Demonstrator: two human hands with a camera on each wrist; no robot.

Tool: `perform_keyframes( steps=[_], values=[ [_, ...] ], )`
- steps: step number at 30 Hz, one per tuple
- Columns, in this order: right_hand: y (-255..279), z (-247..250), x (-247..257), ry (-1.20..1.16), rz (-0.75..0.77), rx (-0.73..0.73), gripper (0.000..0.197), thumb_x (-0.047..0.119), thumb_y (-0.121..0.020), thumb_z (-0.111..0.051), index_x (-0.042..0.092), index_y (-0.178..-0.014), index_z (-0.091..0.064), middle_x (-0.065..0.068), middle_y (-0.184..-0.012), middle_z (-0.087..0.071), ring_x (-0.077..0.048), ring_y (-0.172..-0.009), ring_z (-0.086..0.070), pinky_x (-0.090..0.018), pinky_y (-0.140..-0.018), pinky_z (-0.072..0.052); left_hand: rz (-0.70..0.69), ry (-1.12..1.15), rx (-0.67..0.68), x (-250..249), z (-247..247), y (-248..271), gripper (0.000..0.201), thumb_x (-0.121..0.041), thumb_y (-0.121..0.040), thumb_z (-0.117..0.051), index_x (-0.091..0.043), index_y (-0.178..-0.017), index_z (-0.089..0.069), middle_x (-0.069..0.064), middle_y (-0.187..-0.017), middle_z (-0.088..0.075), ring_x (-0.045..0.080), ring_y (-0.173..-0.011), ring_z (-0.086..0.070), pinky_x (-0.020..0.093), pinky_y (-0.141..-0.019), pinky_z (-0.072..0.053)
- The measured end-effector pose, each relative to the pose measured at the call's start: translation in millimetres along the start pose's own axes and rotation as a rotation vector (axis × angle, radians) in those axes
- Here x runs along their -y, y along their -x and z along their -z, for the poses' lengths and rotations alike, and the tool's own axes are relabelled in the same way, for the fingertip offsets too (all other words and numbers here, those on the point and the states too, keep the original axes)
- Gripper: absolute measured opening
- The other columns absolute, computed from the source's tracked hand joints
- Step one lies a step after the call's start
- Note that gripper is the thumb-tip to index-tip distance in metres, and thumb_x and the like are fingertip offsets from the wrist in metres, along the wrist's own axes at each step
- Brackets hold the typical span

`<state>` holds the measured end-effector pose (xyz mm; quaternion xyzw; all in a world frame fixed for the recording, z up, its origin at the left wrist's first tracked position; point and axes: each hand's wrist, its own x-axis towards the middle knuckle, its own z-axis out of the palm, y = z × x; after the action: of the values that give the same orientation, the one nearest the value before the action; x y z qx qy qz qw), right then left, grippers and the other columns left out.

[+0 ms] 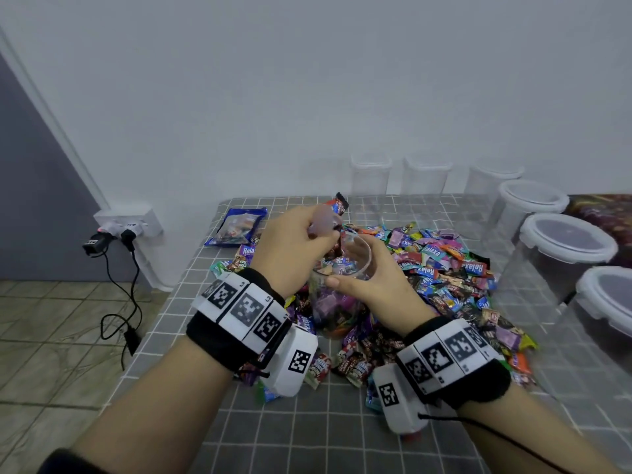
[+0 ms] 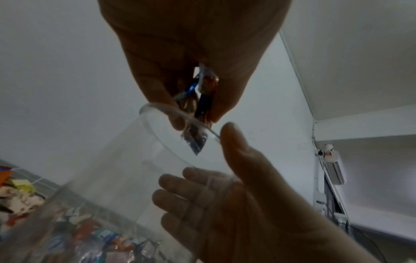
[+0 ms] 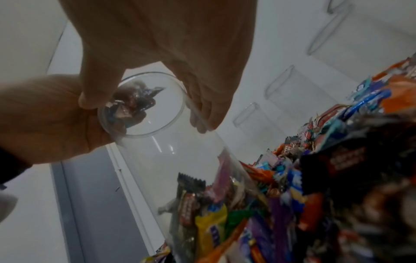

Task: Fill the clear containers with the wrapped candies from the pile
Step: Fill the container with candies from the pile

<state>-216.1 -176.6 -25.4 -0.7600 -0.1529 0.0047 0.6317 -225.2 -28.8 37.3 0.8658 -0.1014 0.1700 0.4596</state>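
A clear round jar (image 1: 338,309), part full of wrapped candies, stands tilted in the candy pile (image 1: 444,268) on the grey checked table (image 1: 307,432). My right hand (image 1: 355,265) grips it just under the rim, thumb on the near side; its fingers (image 2: 180,195) show through the wall. My left hand (image 1: 325,230) hovers over the jar's open mouth, pinching a few wrapped candies (image 2: 203,92) that hang down into the opening. In the right wrist view the jar (image 3: 180,160) holds colourful wrappers at its bottom, and the held candies (image 3: 133,103) sit at the rim.
Several empty clear containers (image 1: 371,176) line the back wall. Round ones with white lids (image 1: 567,241) stand along the right. A blue candy bag (image 1: 236,227) lies at the back left. The table's left edge drops to a tiled floor, with a wall socket and cables (image 1: 126,227).
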Motion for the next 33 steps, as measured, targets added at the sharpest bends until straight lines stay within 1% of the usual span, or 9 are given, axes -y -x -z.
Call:
perform_keyframes(
  steps=[7,16,18,20,23,27,29,31,33],
  values=[
    [-3,2,-3,0.002,0.031,0.014,0.081,0.057,-0.051,-0.078,0.037,-0.121,-0.042,0.008,-0.132,-0.052,-0.005,-0.124,-0.048,-0.040,-0.109,-0.037,-0.061,-0.222,0.094,-4,2,4,0.019,-0.019,-0.080,-0.068,-0.024,-0.098,-0.070,-0.005,-0.098,-0.067,0.011,-0.091,-0.058,0.032,-0.084,-0.044],
    [-1,6,-1,0.027,0.022,0.032,0.082,0.054,-0.053,-0.077,0.034,-0.123,-0.041,0.009,-0.131,-0.052,-0.002,-0.124,-0.048,-0.036,-0.108,-0.038,-0.054,-0.360,0.138,-11,3,5,0.030,-0.032,-0.084,-0.065,-0.034,-0.114,-0.065,-0.017,-0.076,-0.056,-0.003,-0.063,-0.047,0.019,-0.068,-0.034],
    [-2,6,0,0.032,0.013,0.036,0.088,0.054,-0.054,-0.078,0.028,-0.129,-0.040,0.008,-0.133,-0.051,-0.003,-0.124,-0.047,-0.036,-0.109,-0.038,-0.071,-0.345,0.151,-11,3,5,0.033,-0.031,-0.085,-0.064,-0.035,-0.117,-0.063,-0.013,-0.093,-0.067,0.000,-0.076,-0.055,0.021,-0.075,-0.040],
    [-2,7,2,0.043,0.000,0.061,0.090,0.049,-0.058,-0.083,0.024,-0.131,-0.037,0.007,-0.135,-0.049,-0.003,-0.125,-0.045,-0.036,-0.109,-0.037,-0.077,-0.301,0.166,-9,0,5,0.040,-0.035,-0.085,-0.063,-0.038,-0.124,-0.058,-0.010,-0.115,-0.066,0.008,-0.102,-0.059,0.026,-0.090,-0.045],
    [-2,13,8,0.097,-0.013,0.130,0.071,0.034,-0.073,-0.079,0.026,-0.127,-0.033,0.016,-0.127,-0.048,0.004,-0.120,-0.045,-0.030,-0.104,-0.038,-0.055,-0.182,0.176,-4,-2,5,0.049,-0.045,-0.079,-0.056,-0.045,-0.128,-0.052,-0.010,-0.120,-0.064,0.008,-0.111,-0.058,0.038,-0.094,-0.047],
    [4,28,19,0.274,-0.002,0.236,0.066,0.047,-0.073,-0.071,0.038,-0.127,-0.034,0.026,-0.121,-0.048,0.007,-0.115,-0.046,-0.022,-0.096,-0.040,-0.067,-0.077,0.142,-3,5,8,0.041,-0.043,-0.081,-0.056,-0.042,-0.122,-0.058,-0.018,-0.115,-0.064,-0.001,-0.109,-0.057,0.038,-0.094,-0.049],
    [11,38,22,0.452,-0.013,0.235,0.058,0.059,-0.072,-0.062,0.035,-0.122,-0.044,0.019,-0.113,-0.055,0.000,-0.106,-0.053,-0.025,-0.090,-0.044,-0.075,-0.054,0.075,-2,14,11,0.028,-0.037,-0.085,-0.060,-0.037,-0.113,-0.064,-0.019,-0.106,-0.067,-0.002,-0.100,-0.060,0.035,-0.091,-0.051],
    [19,49,25,0.651,0.027,0.137,0.042,0.063,-0.078,-0.050,0.028,-0.101,-0.056,0.010,-0.092,-0.061,-0.007,-0.085,-0.057,-0.029,-0.076,-0.048,-0.062,-0.062,0.044,2,28,14,0.014,-0.026,-0.089,-0.061,-0.037,-0.096,-0.066,-0.017,-0.091,-0.068,0.002,-0.086,-0.063,0.028,-0.081,-0.051],
    [28,57,28,0.754,0.070,0.107,0.030,0.052,-0.089,-0.046,0.027,-0.078,-0.056,0.008,-0.069,-0.057,-0.009,-0.066,-0.054,-0.032,-0.065,-0.044,-0.017,-0.129,0.129,7,40,20,0.015,-0.023,-0.090,-0.059,-0.036,-0.082,-0.062,-0.011,-0.079,-0.067,0.006,-0.074,-0.062,0.023,-0.069,-0.047]
  ],
)
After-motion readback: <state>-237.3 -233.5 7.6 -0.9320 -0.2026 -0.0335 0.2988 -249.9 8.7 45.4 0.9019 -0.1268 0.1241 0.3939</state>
